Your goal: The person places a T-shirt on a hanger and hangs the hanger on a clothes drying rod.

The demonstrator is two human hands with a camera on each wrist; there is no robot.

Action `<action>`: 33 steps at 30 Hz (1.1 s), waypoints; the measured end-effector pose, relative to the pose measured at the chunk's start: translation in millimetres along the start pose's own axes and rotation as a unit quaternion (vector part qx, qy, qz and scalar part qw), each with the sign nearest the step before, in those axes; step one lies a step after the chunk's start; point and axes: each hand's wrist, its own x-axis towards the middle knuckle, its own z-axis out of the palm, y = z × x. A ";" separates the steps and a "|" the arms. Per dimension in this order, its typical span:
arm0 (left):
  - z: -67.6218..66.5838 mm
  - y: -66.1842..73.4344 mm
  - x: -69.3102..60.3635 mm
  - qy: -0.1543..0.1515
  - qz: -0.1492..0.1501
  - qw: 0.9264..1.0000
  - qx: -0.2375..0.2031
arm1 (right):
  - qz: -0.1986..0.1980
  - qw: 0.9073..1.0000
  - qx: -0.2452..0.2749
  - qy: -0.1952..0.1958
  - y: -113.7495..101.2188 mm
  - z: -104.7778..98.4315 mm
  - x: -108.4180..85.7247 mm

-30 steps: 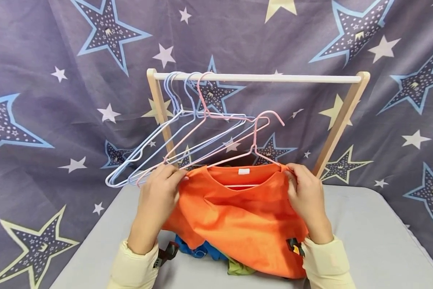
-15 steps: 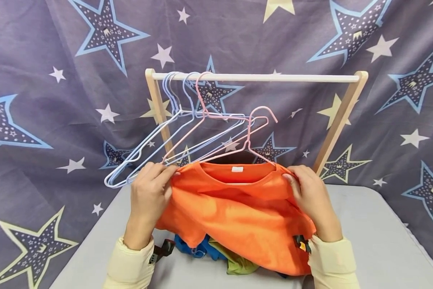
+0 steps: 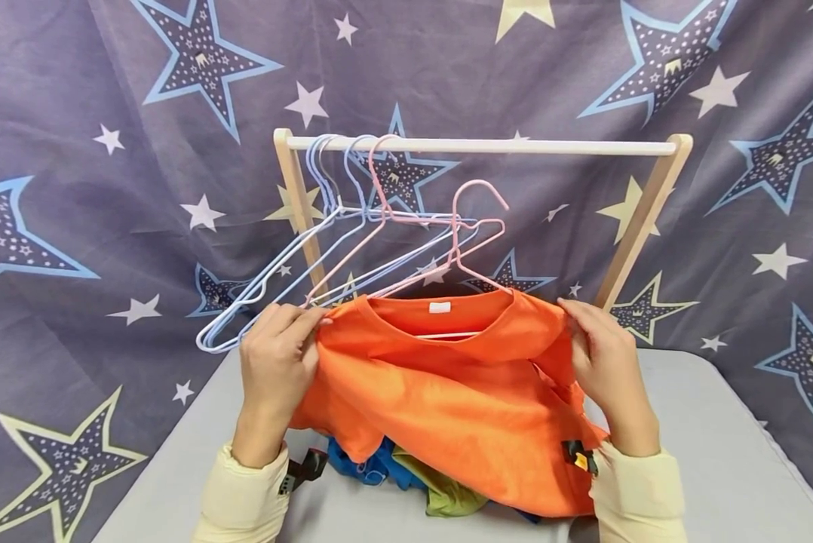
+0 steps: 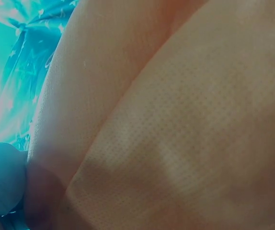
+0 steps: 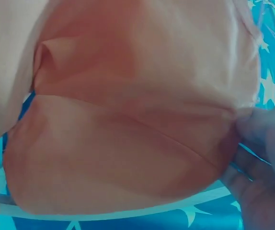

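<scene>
An orange T-shirt (image 3: 447, 392) hangs between the two hands, with a pink hanger (image 3: 455, 253) inside it; the hanger's hook and upper arms rise out of the neck opening. The left hand (image 3: 277, 369) pinches the shirt's shoulder on the left. On the other side, the right hand (image 3: 606, 362) pinches the sleeve between thumb and fingers, also seen in the right wrist view, where the sleeve (image 5: 123, 148) spreads wide. Cloth fills nearly all of the left wrist view. The hanger's hook is free of the rail.
A rack with a white rail (image 3: 515, 146) and wooden posts (image 3: 640, 226) stands behind. Several blue, white and pink hangers (image 3: 362, 219) hang at its left end. Blue (image 3: 372, 461) and green clothes (image 3: 447, 494) lie under the shirt on the grey table (image 3: 691, 445).
The hanger has moved left and up inside the shirt. My right hand has shifted outward to the right along the sleeve, and my left hand slightly left, stretching the shirt wider.
</scene>
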 end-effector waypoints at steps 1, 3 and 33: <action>0.1 -0.1 -0.2 -0.001 0.000 1.000 0.000 | -0.002 1.000 -0.008 0.004 0.7 0.9 -0.2; 0.4 -0.8 -0.4 0.000 0.003 1.000 -0.003 | -0.002 1.000 -0.023 0.006 1.7 2.7 -0.4; -25.0 -7.9 5.6 -0.100 -0.039 0.992 -0.065 | 0.041 0.998 -0.034 0.016 12.8 -6.1 -5.2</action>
